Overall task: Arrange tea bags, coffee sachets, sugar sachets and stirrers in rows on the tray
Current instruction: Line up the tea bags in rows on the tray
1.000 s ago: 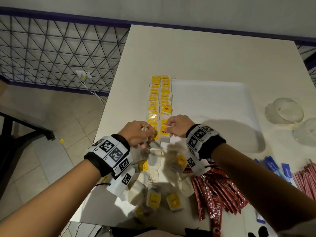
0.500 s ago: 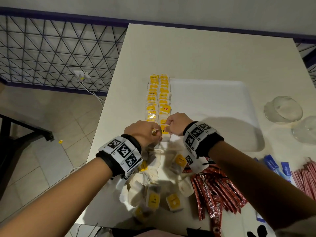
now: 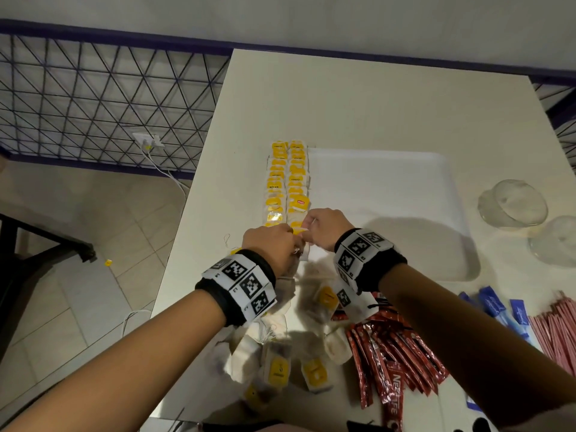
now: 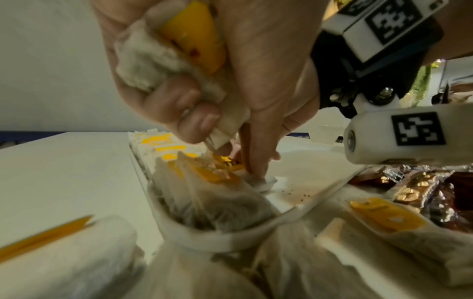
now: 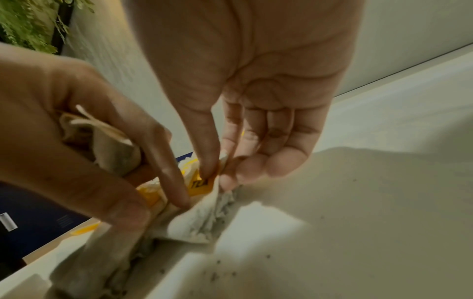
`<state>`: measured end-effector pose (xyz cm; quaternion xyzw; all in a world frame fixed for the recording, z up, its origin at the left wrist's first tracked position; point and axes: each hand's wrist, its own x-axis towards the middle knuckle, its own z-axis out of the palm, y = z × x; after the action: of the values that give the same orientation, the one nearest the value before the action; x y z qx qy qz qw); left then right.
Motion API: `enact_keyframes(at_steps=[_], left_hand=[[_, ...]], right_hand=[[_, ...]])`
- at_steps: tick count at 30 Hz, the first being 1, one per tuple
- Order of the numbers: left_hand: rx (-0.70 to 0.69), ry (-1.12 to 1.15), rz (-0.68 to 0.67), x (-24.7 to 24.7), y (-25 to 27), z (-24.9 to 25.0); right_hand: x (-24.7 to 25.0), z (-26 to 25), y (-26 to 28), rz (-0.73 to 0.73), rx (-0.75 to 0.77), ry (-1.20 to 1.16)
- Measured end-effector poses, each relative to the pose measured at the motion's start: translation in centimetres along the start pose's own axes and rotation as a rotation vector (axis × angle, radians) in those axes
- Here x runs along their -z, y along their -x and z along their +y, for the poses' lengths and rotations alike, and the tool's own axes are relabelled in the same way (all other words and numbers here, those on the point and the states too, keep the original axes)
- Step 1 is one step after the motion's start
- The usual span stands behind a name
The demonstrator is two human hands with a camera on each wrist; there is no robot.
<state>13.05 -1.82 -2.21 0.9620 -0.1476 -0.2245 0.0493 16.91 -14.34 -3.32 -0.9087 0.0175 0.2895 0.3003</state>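
Pinching a yellow tag [image 5: 200,185] between thumb and forefinger, your right hand [image 3: 324,227] sets a tea bag [image 5: 197,224] down at the near end of the second row, against the near left corner of the tray [image 3: 389,169]. Your left hand [image 3: 274,244] is clenched around a spare tea bag [image 4: 163,54] in its palm while its forefinger presses on the bag being placed. Since half a second ago both hands have barely shifted, and the left has drawn closer until its knuckles touch the right.

From the head view you see two rows of tea bags [image 3: 288,179] running along the tray's left edge, but your hands cover the bag being laid. The left wrist view shows the bundled bag in your palm and the tray's rounded corner with bags lying inside it; the right wrist view alone shows the pinch and specks of tea dust on the tray floor.

Near the table's front edge lie loose tea bags [image 3: 280,366], then red coffee sachets [image 3: 392,353], blue sugar sachets [image 3: 498,307] and red stirrers [image 3: 554,332], partly hidden by your right forearm. Two glass bowls [image 3: 514,202] sit by the table's right edge, one cut off.
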Motion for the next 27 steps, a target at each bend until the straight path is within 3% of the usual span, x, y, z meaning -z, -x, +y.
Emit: enact_keyframes(at_steps=[3, 7, 10, 16, 24, 27], left_hand=[[0.076, 0.170, -0.005, 0.4, 0.4, -0.5], [0.205, 0.817, -0.042, 1.5, 1.1, -1.6], [0.196, 1.161, -0.164, 2.4, 1.9, -2.0], [0.120, 1.282, -0.282, 2.0, 3.0, -3.1], [0.197, 1.598, -0.290, 1.8, 3.4, -2.5], [0.123, 1.641, -0.330, 1.9, 3.5, -2.3]], right_hand=[[0.0, 0.2, 0.3, -0.004, 0.012, -0.008], [0.4, 0.5, 1.1, 0.039, 0.052, -0.121], [0.8, -0.1, 2.2, 0.030, 0.138, -0.291], [1.3, -1.7, 4.8, -0.222, 0.217, -0.470], [0.1, -1.5, 4.9, -0.215, 0.225, -0.406], [0.2, -1.3, 5.0, -0.189, 0.232, -0.386]])
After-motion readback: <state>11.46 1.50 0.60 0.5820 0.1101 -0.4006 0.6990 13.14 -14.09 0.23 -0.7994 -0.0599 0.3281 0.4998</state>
